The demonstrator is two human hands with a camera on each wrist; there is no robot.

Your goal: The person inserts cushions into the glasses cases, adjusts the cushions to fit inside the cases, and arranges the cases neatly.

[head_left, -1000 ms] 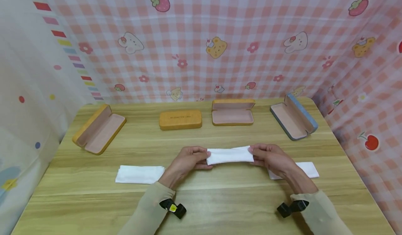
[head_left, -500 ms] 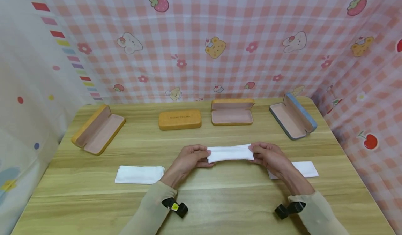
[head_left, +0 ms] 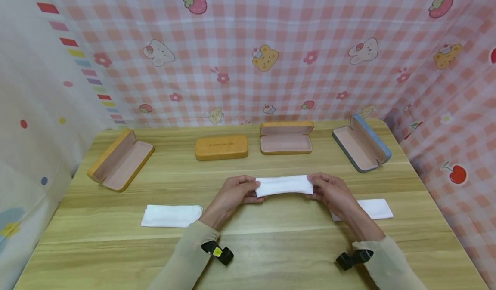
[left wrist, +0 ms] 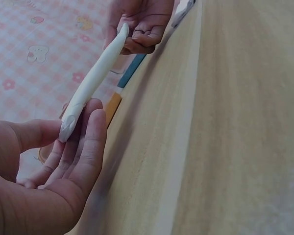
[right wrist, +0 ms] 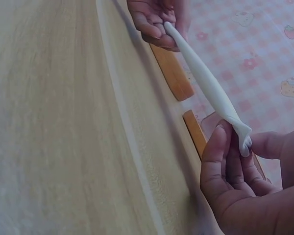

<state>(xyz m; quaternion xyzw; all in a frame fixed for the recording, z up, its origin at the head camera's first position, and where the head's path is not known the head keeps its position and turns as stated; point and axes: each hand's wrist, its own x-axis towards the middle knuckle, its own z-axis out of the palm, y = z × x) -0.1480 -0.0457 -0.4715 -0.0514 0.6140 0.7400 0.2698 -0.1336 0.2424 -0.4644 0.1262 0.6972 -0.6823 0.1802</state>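
Observation:
Between my two hands stretches a folded white cloth (head_left: 284, 186), a flat narrow strip held above the table. My left hand (head_left: 234, 194) pinches its left end, thumb on top and fingers beneath. At the other end, my right hand (head_left: 329, 191) pinches it the same way. Both wrist views show the cloth (left wrist: 90, 83) edge-on, clear of the wood and sagging slightly. Beyond it stands an open yellow glasses case (head_left: 286, 145) with a pink lining. A second folded white cloth (head_left: 172, 216) lies by my left forearm. A third white cloth (head_left: 375, 208) is partly hidden behind my right wrist.
Along the back of the wooden table (head_left: 271, 247) are a closed yellow glasses case (head_left: 221, 148) and an open blue one (head_left: 360, 146) at right. Another open yellow case (head_left: 124, 161) sits angled at left. A pink checked curtain (head_left: 240, 32) hangs right behind the table.
Both hands have moved slightly away from me and upward in the head view, carrying the white cloth with them. The cases and the other cloths have stayed in place.

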